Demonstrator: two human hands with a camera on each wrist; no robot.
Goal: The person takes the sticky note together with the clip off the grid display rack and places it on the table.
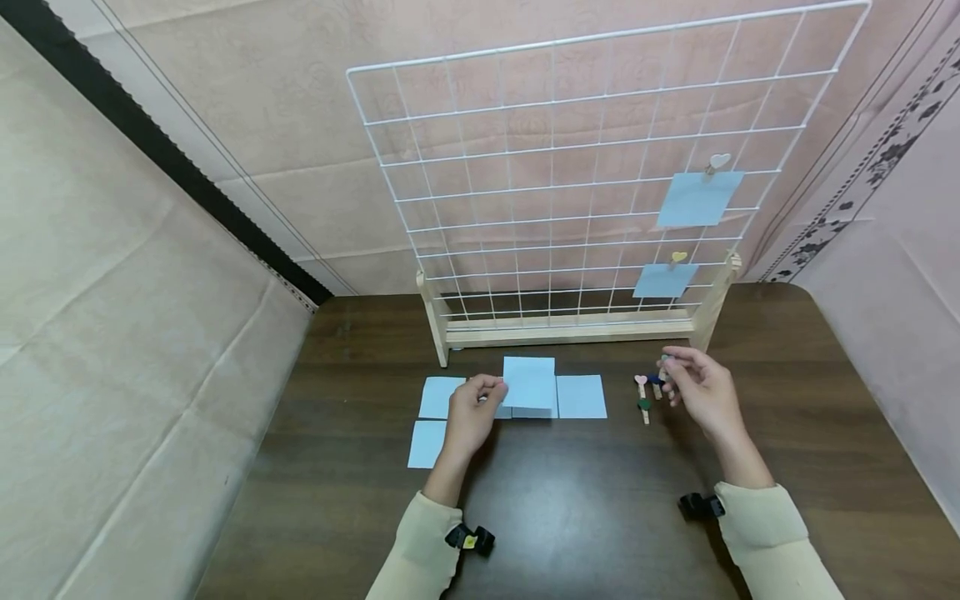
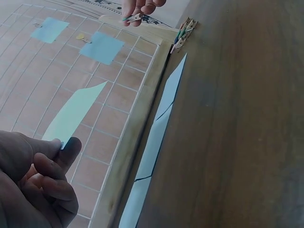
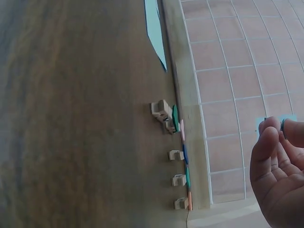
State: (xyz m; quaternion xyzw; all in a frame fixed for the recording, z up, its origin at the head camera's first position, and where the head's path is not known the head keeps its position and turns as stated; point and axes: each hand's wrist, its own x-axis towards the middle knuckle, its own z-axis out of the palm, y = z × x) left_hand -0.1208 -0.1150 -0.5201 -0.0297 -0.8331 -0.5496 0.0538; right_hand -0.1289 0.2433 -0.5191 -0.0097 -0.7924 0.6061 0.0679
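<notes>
My left hand (image 1: 471, 414) pinches a light blue paper square (image 1: 529, 382) by its edge between thumb and finger. The square is raised over other blue squares (image 1: 581, 397) lying on the brown table. In the left wrist view it tilts up in front of the wire rack. On the right, my right hand (image 1: 703, 392) pinches a small wooden clothespin (image 2: 135, 18) with a green end, partly hidden by the fingers. Below that hand lie several small clothespins (image 1: 643, 403) with coloured decorations.
A white wire grid rack (image 1: 446, 58) stands on a wooden base (image 1: 570, 334) at the back of the table. Two blue squares hang at its right side, one upper (image 1: 699, 202) and one lower (image 1: 664, 282), each held by a heart clothespin. Cloth walls surround the table.
</notes>
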